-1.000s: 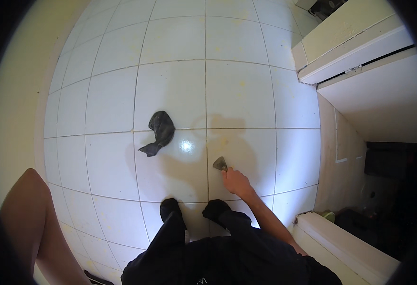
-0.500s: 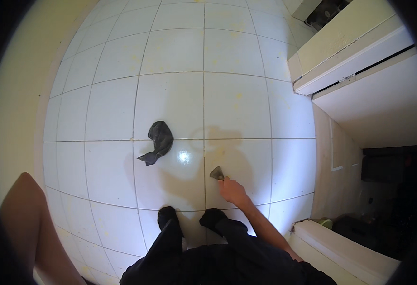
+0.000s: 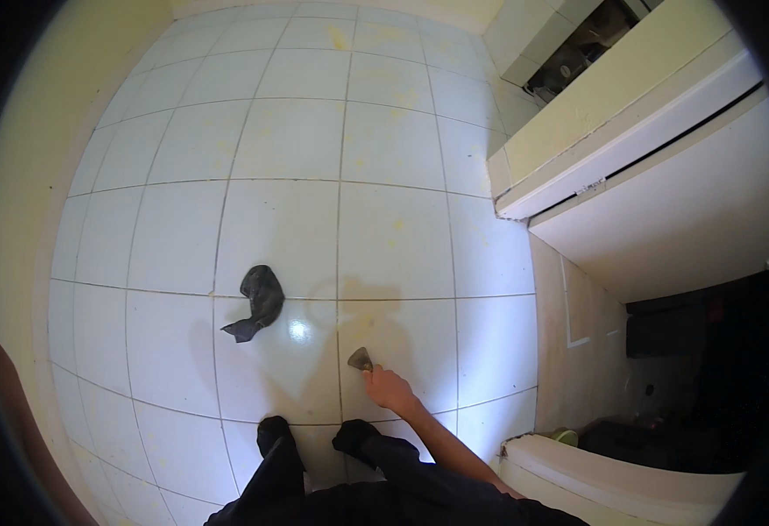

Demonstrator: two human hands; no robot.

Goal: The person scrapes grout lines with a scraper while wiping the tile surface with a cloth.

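My right hand is closed round the handle of a scraper with a wide, flared metal blade. It holds the scraper low over the white floor tiles, in front of my feet; whether the blade touches them I cannot tell. At the lower left edge a bare arm shows, apparently my left one, with its hand out of view. Left of the scraper, a crumpled dark grey piece lies on the floor; whether it is cloth or a bag is unclear.
Yellowish marks spot the tiled floor. A pale wall runs along the left. To the right are a white door, a doorway with dark things beyond, and a wall end. My dark-covered feet stand at the bottom.
The view has tilted so more of the far floor shows, and everything sits lower and further left. The bare arm at left has slid mostly out of the picture. My right hand keeps the scraper.
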